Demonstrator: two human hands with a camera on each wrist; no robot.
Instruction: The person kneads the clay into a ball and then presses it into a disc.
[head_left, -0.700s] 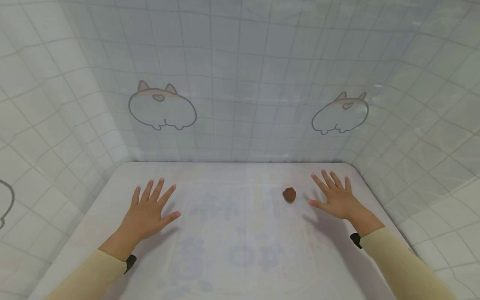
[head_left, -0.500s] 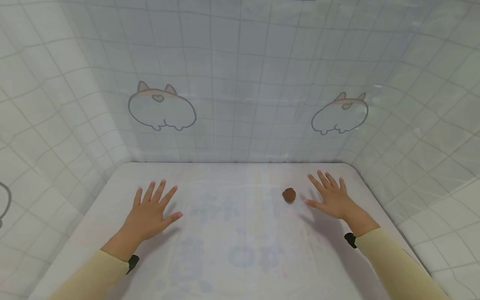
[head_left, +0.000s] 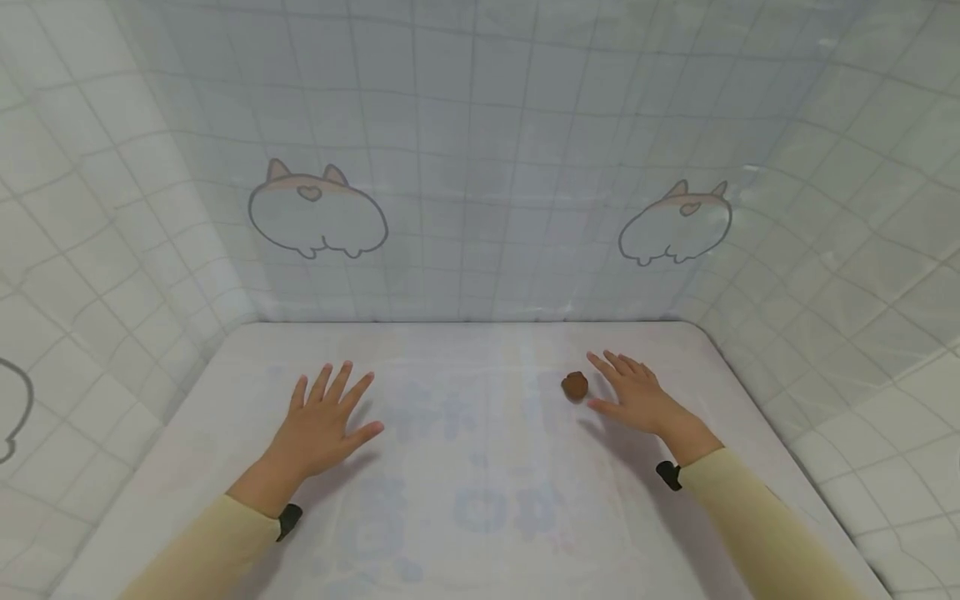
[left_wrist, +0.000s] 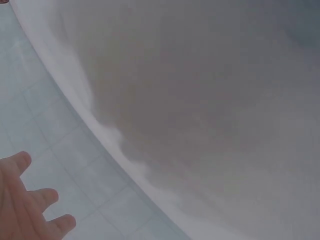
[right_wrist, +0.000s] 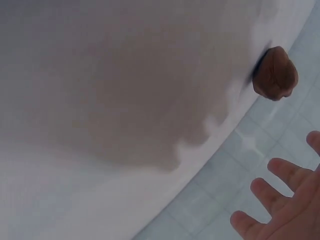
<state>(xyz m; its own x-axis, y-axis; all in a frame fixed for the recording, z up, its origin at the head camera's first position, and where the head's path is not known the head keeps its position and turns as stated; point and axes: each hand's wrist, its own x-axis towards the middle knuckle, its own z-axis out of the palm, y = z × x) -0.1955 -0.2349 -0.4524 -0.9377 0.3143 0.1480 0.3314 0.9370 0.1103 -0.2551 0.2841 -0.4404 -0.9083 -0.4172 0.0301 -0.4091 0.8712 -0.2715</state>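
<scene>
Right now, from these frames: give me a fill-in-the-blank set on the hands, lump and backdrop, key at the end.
1. The lump on the table is coloured ____.
2. The hand nearer the lump is the person's ____ one.
3. The left hand, fingers spread, holds ____.
4. The lines printed on the backdrop cross to form a ____.

Missing words: brown; right; nothing; grid.

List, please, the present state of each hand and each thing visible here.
Brown lump: resting on the tabletop, not held.
Left hand: open, fingers spread, holding nothing.
Right hand: open, beside the lump, holding nothing.
Tabletop: flat, faintly printed.
Corgi-print backdrop: upright behind the tabletop.
Cream sleeves: down to the wrists.
</scene>
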